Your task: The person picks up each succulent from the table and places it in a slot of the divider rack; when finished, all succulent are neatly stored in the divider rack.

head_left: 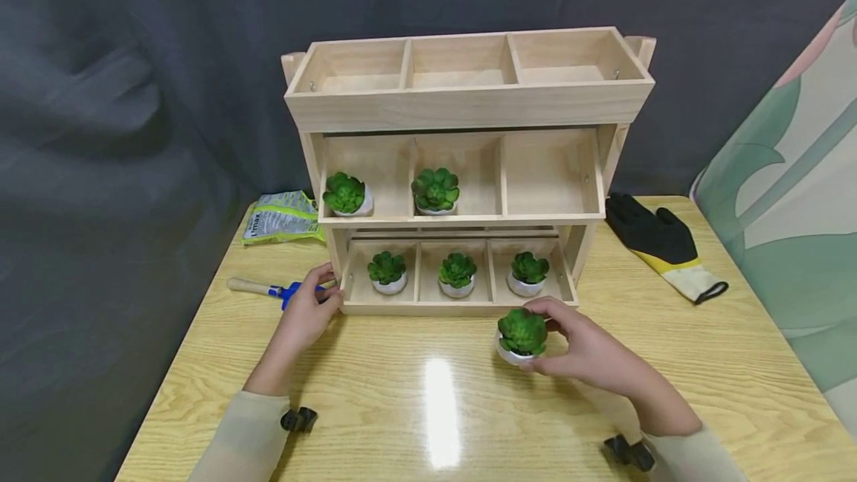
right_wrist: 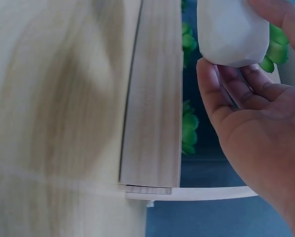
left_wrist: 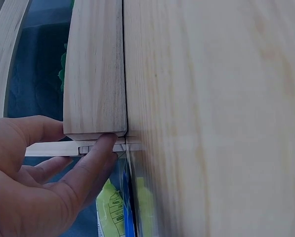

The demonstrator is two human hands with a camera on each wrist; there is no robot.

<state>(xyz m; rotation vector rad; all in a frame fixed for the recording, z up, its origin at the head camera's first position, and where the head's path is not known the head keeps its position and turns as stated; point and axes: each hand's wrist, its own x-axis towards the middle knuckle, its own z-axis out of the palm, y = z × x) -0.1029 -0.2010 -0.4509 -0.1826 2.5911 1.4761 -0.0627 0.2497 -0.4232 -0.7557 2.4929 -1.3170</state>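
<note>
My right hand (head_left: 589,344) holds a small potted succulent (head_left: 523,333) by its white pot (right_wrist: 231,32), thumb and fingers on either side. It is held above the table, in front of the bottom tier's right end. My left hand (head_left: 311,315) grips the lower left corner of a three-tier wooden shelf (head_left: 469,106), its fingertips at the end of the front board (left_wrist: 95,69). In the bottom tier, a succulent sits in the left compartment (head_left: 387,270), the middle one (head_left: 457,274) and the right one (head_left: 527,272). The middle tier bears a left succulent (head_left: 346,193) and a centre one (head_left: 435,190).
Left of the shelf lie a green and grey bag (head_left: 284,218) and a blue trowel (head_left: 251,286) with a wooden handle. A black, yellow and white glove (head_left: 659,244) lies on the right of the table (head_left: 375,400). A dark curtain (head_left: 167,80) hangs behind.
</note>
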